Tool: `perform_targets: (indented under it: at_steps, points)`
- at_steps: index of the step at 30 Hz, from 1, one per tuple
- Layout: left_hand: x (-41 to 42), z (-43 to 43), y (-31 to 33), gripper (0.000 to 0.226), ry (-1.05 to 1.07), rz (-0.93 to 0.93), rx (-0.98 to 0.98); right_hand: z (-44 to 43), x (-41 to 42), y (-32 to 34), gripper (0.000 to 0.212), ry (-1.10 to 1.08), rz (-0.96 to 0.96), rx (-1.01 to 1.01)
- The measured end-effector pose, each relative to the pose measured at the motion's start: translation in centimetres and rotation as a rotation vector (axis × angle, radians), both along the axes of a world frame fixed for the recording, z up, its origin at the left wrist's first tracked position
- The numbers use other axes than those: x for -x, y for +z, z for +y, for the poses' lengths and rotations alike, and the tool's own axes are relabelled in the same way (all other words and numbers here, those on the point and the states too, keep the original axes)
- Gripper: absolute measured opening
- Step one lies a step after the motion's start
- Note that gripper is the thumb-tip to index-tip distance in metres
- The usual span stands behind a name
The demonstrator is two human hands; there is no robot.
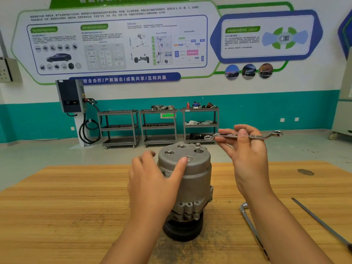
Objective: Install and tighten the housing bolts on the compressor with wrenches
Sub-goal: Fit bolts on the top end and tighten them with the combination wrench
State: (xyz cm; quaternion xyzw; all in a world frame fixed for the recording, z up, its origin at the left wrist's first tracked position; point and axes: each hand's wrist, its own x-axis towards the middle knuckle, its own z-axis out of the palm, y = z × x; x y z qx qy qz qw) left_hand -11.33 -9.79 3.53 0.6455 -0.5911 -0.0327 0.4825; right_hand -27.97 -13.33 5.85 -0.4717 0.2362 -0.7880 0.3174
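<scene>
Steel wrench (262,137) pinched in right hand (247,157); left hand (152,180) spread open on compressor (198,174); poster (266,20) reads ADAS.

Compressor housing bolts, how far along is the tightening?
Two bolts sit low in the compressor top. A third bolt stands proud, seemingly untightened. The right hand holds a ring wrench clear of it; the left hand rests on its side. Tightening remains.
</scene>
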Motion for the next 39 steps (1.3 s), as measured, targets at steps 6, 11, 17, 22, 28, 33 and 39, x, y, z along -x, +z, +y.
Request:
perform_targets:
  at_steps: [6, 11, 17, 22, 28, 33, 39]
  points:
    - [-0.8, -0.7, -2.2, 0.06, -0.219, 0.462, 0.159, 0.0, 0.0, 0.3, 0.012, 0.241, -0.235, -0.073]
    - [-2.1, -2.3, -2.9, 0.05, -0.338, 0.648, 0.137, -0.1, 0.1, 0.2, 0.012, 0.274, -0.211, -0.085]
    - [-2.3, -2.2, -5.7, 0.046, -0.357, 0.574, 0.111, 0.0, 0.0, 0.1, 0.018, 0.308, -0.171, -0.106]
    - [-2.5, -2.1, -6.7, 0.069, -0.387, 0.514, 0.085, 0.4, 0.0, 0.4, 0.022, 0.368, -0.152, -0.078]
    - [-2.5, -2.0, -6.6, 0.086, -0.413, 0.487, 0.052, 0.6, -0.6, 0.4, 0.02, 0.337, -0.04, -0.087]
    - [-2.7, -2.1, -6.8, 0.08, -0.441, 0.481, 0.032, 0.4, -0.1, 0.3, 0.02, 0.319, -0.081, -0.1]
    - [-2.5, -1.9, -6.7, 0.076, -0.452, 0.481, 0.022, 0.2, -0.3, 0.1, 0.022, 0.329, -0.119, -0.118]
